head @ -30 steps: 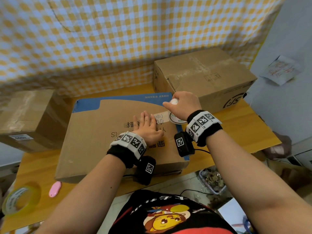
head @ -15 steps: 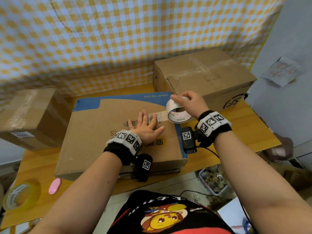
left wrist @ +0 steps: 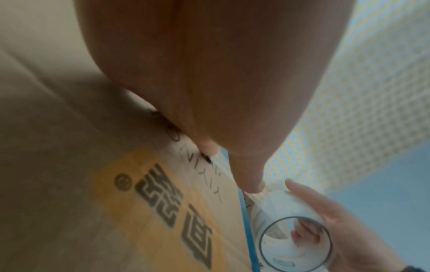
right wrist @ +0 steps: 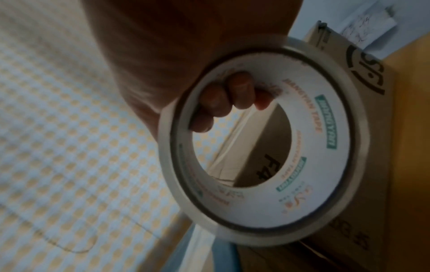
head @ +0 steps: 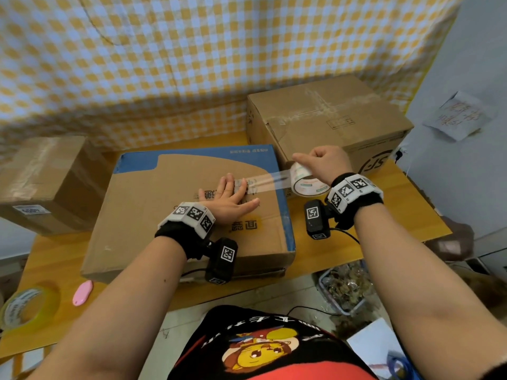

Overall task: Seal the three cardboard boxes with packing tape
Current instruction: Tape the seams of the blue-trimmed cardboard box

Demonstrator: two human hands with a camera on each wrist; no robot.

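A flat brown and blue cardboard box (head: pixel 153 215) lies in the middle of the table. My left hand (head: pixel 233 198) lies flat on its top with straight fingers, pressing the tape's end down. My right hand (head: pixel 323 165) grips a roll of clear packing tape (head: pixel 307 182) just past the box's right edge, fingers curled through the core (right wrist: pixel 228 99). A clear strip of tape (head: pixel 270 182) stretches from the roll to my left fingers. A taller taped box (head: pixel 329 119) stands at the back right, a third box (head: pixel 46 182) at the left.
A yellowish tape roll (head: pixel 27 308) and a small pink object (head: pixel 82 293) lie at the table's front left. A checked cloth (head: pixel 219 50) hangs behind the table. Past the table's front edge a clear bin (head: pixel 348 286) sits on the floor.
My right hand has pulled the roll rightward off the box's top, drawing out a strip of tape. My left hand has stayed flat on the tape's end.
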